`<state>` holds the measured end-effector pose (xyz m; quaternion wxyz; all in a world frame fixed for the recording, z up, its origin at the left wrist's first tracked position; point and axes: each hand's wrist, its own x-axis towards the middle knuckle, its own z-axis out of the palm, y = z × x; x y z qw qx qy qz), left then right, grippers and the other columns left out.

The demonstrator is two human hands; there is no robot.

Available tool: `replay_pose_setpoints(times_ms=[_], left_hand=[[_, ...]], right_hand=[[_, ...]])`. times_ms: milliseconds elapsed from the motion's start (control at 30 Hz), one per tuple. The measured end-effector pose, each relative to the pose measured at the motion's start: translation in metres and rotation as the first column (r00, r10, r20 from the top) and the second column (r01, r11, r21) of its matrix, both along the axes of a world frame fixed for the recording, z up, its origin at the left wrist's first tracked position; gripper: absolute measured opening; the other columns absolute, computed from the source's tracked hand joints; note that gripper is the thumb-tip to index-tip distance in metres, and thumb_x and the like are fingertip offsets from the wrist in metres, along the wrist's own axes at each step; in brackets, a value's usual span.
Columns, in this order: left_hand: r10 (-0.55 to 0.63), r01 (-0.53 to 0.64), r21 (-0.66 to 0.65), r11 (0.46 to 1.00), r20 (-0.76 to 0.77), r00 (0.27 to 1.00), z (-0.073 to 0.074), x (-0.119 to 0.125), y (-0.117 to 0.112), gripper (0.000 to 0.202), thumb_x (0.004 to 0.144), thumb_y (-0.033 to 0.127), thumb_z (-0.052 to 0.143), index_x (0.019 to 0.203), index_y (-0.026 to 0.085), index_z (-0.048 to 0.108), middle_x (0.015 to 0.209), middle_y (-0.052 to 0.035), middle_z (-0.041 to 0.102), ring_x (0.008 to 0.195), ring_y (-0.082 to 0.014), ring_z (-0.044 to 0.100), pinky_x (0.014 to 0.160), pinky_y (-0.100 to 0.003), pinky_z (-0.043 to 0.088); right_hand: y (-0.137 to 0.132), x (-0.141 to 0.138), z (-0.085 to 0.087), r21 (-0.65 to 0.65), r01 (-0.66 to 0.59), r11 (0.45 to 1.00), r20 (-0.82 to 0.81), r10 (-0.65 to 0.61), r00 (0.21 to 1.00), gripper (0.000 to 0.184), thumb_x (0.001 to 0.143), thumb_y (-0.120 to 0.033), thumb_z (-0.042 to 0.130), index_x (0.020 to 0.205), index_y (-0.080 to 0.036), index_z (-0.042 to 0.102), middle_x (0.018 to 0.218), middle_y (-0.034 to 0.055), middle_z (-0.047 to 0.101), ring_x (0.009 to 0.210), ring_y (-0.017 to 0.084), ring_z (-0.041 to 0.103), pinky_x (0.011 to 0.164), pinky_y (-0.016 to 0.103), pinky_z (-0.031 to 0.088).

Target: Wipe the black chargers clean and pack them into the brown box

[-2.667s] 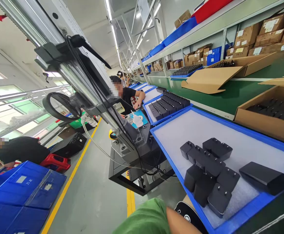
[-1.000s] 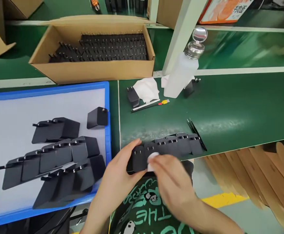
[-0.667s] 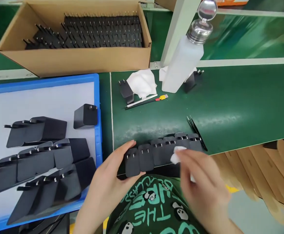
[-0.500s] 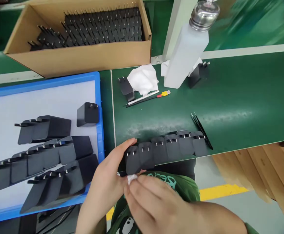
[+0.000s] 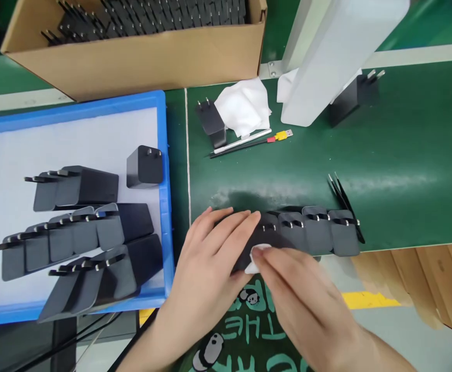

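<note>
Row of chargers, at surface edge — left hand grasping its left end; right hand pinching white wipe. Tweezers — beside right end.

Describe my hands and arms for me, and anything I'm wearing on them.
Your left hand and right hand are both bare: no gloves, rings, watch or bracelet show. The forearms are uncovered as far as the picture reaches, with no sleeves in view. Between them shows a dark green shirt with teal lettering and black-and-white pandas.
</note>
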<state>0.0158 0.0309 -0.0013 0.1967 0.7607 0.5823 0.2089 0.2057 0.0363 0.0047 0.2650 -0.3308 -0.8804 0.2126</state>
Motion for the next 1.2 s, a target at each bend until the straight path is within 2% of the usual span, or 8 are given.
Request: replay_pose_setpoints(times_ms=[100, 200, 267, 367, 500, 633, 1000, 1200], left_hand=[[0.015, -0.015, -0.001, 1.0, 0.027, 1.0, 0.0, 0.0, 0.0, 0.057, 0.083, 0.011, 0.066, 0.136, 0.021, 0.048, 0.131, -0.0023, 0.062, 0.12, -0.0239, 0.05, 0.112, -0.039, 0.036], [0.015, -0.015, -0.024, 1.0, 0.038, 0.999, 0.0, -0.001, -0.001, 0.055, 0.082, 0.01, 0.067, 0.133, 0.021, 0.05, 0.134, -0.002, 0.06, 0.12, -0.0238, 0.05, 0.111, -0.039, 0.037], [0.01, -0.009, -0.025, 1.0, 0.049, 0.999, 0.0, -0.001, -0.001, 0.054, 0.083, 0.011, 0.067, 0.133, 0.021, 0.05, 0.135, -0.0021, 0.059, 0.119, -0.0234, 0.05, 0.11, -0.039, 0.037], [0.01, -0.009, -0.01, 1.0, 0.062, 0.998, -0.001, 0.0, 0.0, 0.052, 0.085, 0.013, 0.067, 0.133, 0.019, 0.05, 0.134, -0.0024, 0.06, 0.116, -0.0233, 0.05, 0.107, -0.039, 0.039], [0.025, -0.024, -0.015, 1.0, 0.058, 0.998, -0.002, 0.002, 0.001, 0.055, 0.081, 0.009, 0.067, 0.132, 0.02, 0.051, 0.131, -0.001, 0.061, 0.113, -0.0233, 0.05, 0.103, -0.038, 0.042], [0.028, -0.028, 0.001, 1.0, 0.061, 0.998, -0.001, 0.003, 0.001, 0.053, 0.081, 0.005, 0.064, 0.131, 0.019, 0.052, 0.13, -0.0019, 0.062, 0.11, -0.0238, 0.051, 0.099, -0.039, 0.044], [0.032, -0.033, 0.012, 0.999, 0.063, 0.997, 0.0, 0.002, -0.001, 0.052, 0.082, 0.006, 0.064, 0.131, 0.019, 0.053, 0.129, -0.0029, 0.062, 0.108, -0.0247, 0.052, 0.095, -0.04, 0.047], [0.016, -0.016, -0.004, 1.0, 0.085, 0.996, -0.005, 0.001, 0.001, 0.052, 0.083, 0.007, 0.062, 0.133, 0.019, 0.051, 0.131, -0.0032, 0.061, 0.108, -0.0252, 0.051, 0.094, -0.041, 0.047]], right_hand=[[-0.007, 0.005, -0.001, 0.007, -0.006, 1.0, -0.047, 0.007, 0.999, 0.034, 0.095, -0.004, 0.038, 0.12, -0.005, 0.062, 0.112, 0.0128, 0.07, 0.11, 0.021, 0.063, 0.097, 0.028, 0.056], [-0.01, 0.014, -0.001, -0.079, 0.013, 0.997, -0.009, -0.014, 1.0, 0.038, 0.097, -0.005, 0.036, 0.125, -0.01, 0.061, 0.116, 0.0098, 0.068, 0.115, 0.018, 0.061, 0.1, 0.026, 0.054], [-0.008, 0.016, 0.0, -0.099, 0.0, 0.995, 0.035, 0.003, 0.999, 0.041, 0.094, -0.002, 0.041, 0.131, -0.007, 0.057, 0.122, 0.0122, 0.063, 0.119, 0.022, 0.058, 0.102, 0.03, 0.053], [-0.004, 0.012, -0.002, -0.021, -0.009, 1.0, 0.01, 0.01, 1.0, 0.044, 0.088, 0.005, 0.045, 0.13, 0.0, 0.055, 0.122, 0.0167, 0.061, 0.118, 0.026, 0.057, 0.099, 0.037, 0.055], [-0.004, 0.01, 0.002, -0.019, -0.092, 0.996, 0.037, 0.092, 0.995, 0.036, 0.089, 0.003, 0.045, 0.122, 0.0, 0.059, 0.117, 0.0167, 0.065, 0.113, 0.025, 0.061, 0.092, 0.034, 0.059], [-0.004, 0.009, 0.004, -0.078, -0.011, 0.997, -0.012, 0.01, 1.0, 0.038, 0.088, 0.005, 0.048, 0.123, -0.005, 0.061, 0.115, 0.0136, 0.064, 0.11, 0.021, 0.061, 0.097, 0.033, 0.056], [-0.015, -0.002, -0.008, 0.049, 0.067, 0.997, -0.003, -0.067, 0.998, 0.042, 0.082, 0.01, 0.051, 0.123, 0.002, 0.059, 0.119, 0.0209, 0.061, 0.114, 0.033, 0.058, 0.093, 0.047, 0.056], [-0.02, -0.002, -0.003, 0.05, 0.072, 0.996, 0.028, -0.073, 0.997, 0.037, 0.083, 0.007, 0.056, 0.12, 0.0, 0.06, 0.112, 0.0191, 0.064, 0.106, 0.028, 0.062, 0.089, 0.04, 0.059]])
